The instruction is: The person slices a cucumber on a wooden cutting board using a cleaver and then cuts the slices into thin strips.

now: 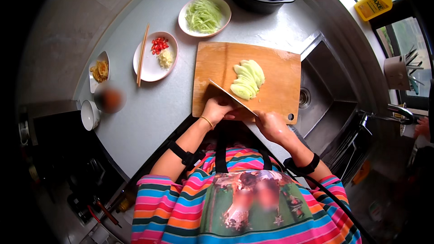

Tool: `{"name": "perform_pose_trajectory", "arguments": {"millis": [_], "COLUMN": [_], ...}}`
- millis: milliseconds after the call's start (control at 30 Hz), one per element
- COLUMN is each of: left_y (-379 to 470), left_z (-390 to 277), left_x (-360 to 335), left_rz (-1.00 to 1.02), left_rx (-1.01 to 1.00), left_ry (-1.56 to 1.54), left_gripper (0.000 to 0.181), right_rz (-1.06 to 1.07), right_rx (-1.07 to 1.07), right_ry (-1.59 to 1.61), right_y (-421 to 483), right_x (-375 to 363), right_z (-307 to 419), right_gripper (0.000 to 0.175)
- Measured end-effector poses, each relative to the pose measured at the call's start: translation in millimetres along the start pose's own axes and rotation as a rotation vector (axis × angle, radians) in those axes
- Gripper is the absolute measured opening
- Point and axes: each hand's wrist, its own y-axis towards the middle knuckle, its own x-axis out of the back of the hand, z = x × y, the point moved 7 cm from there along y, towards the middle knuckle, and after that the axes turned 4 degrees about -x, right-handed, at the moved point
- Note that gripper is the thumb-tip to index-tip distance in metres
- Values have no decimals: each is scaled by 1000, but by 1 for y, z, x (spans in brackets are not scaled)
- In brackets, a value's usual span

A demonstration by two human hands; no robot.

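Observation:
My right hand point(273, 125) grips the handle of a kitchen knife point(232, 97) at the near edge of a wooden cutting board point(212, 57). The blade slants up to the left, seen almost edge-on. My left hand point(217, 108) is close beside the blade over the board's near left part. Its fingers are curled and partly hidden by the blade, so I cannot tell whether they hold anything. Beyond the knife, pale green oval vegetable slices point(249, 78) lie overlapped in a row on the board.
An oval plate point(183, 28) of green shreds stands behind the board. Left is a plate point(144, 71) with chopped red chili, minced garlic and chopsticks point(142, 56). A black pot point(261, 5) stands at the back. A sink point(325, 88) adjoins the right; a person's hand point(422, 127) shows far right.

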Motion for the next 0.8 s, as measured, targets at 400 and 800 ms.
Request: {"name": "perform_pose_trajectory", "arguments": {"millis": [400, 800], "left_y": [-11, -13], "left_z": [-25, -24], "left_x": [-6, -4], "left_rz": [-102, -70], "left_rx": [-25, 49], "left_ry": [23, 77], "left_gripper": [20, 12], "right_rz": [-10, 55], "right_rx": [12, -68], "right_ry": [-56, -212], "right_y": [16, -58], "right_x": [2, 27], "right_z": [15, 7], "right_gripper": [11, 20]}}
